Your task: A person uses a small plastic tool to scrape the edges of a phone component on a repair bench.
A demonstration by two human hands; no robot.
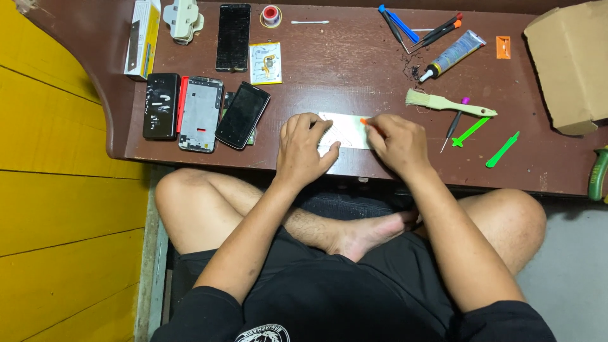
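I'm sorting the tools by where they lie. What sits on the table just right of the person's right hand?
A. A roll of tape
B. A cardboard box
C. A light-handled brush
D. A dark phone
C: the light-handled brush lies just right of the right hand, above the green pry tools; the left hand steadies the white panel.

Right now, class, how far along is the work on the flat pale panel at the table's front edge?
Done: nearby phones lie opened, one a bare frame, and tools are laid out. In hand: the left hand presses down the pale panel while the right hand works a small orange tool along its top edge. Left: the glue tube and brush lie apart from both hands.
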